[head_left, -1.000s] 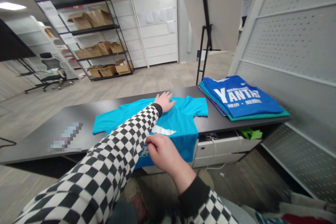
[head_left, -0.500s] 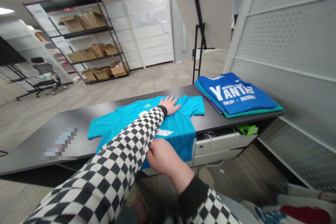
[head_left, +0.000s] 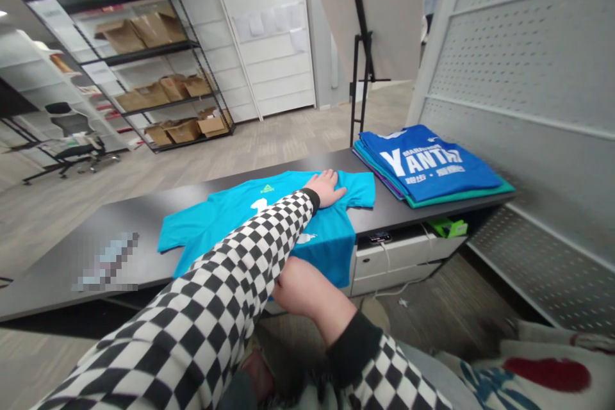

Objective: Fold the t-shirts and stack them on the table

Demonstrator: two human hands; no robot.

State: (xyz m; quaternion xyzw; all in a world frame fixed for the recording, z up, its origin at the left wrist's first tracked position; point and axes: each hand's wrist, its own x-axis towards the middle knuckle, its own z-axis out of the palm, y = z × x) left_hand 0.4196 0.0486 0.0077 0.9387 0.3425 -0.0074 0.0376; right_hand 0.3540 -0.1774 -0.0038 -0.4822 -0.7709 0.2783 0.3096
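Note:
A turquoise T-shirt [head_left: 331, 224] lies spread on the dark tabletop, its lower part hanging over the front edge. A small green logo and white print show on its chest, partly covered by my left sleeve. My left hand [head_left: 325, 188] rests flat near the collar and right-hand shoulder, fingers spread. Close to the hem, below my left forearm, my right hand [head_left: 305, 287] is closed in a fist on the shirt's edge; its fingertips are hidden.
Folded shirts, a blue one [head_left: 432, 163] on top, are stacked on the table [head_left: 139, 208] at the right. A blurred-out item [head_left: 108, 261] lies at the left. Below are white drawers [head_left: 398, 266], a phone [head_left: 379, 238] and a cable. A perforated panel [head_left: 519, 64] stands right.
My left hand has slid a little to the right across the shirt, toward the sleeve. My right fist stays near the hem. The view has shifted slightly.

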